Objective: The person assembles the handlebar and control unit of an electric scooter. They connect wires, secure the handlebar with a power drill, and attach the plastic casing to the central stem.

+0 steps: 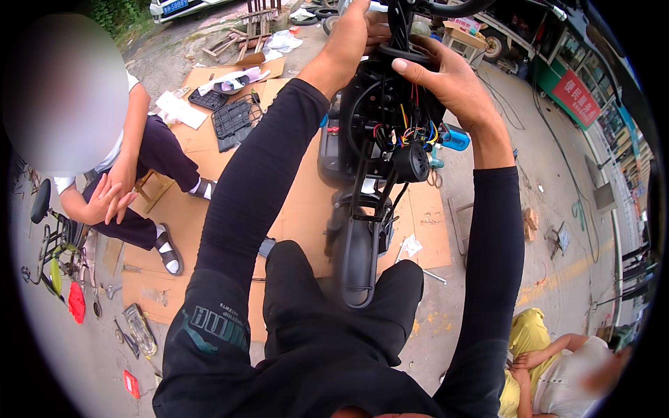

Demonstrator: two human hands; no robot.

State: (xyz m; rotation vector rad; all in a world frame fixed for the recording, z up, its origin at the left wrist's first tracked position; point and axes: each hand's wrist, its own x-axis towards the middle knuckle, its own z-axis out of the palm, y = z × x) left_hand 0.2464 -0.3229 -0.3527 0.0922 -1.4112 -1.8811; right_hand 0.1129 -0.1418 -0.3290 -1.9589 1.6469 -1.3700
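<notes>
Between my knees and arms stands the front of an electric scooter, its black fender [357, 268] toward me. Bundled coloured wires [418, 132] hang exposed above a round black horn-like part [411, 164]. My left hand [348, 42] is closed at the left of the steering column, its fingertips partly hidden behind black cables [401, 24]. On the other side, my right hand [449, 76] grips a black round-edged part [405, 54], thumb on its near side and fingers behind. Close to my right wrist is a blue cylindrical thing [456, 138].
Flattened cardboard [296, 209] lies under the scooter. Black plastic panels [235, 122] rest at the left, near a seated person [139, 167]. Another seated person [550, 362] is at lower right. A metal rod [432, 276] lies on the cardboard's right edge; cables [578, 188] cross the ground.
</notes>
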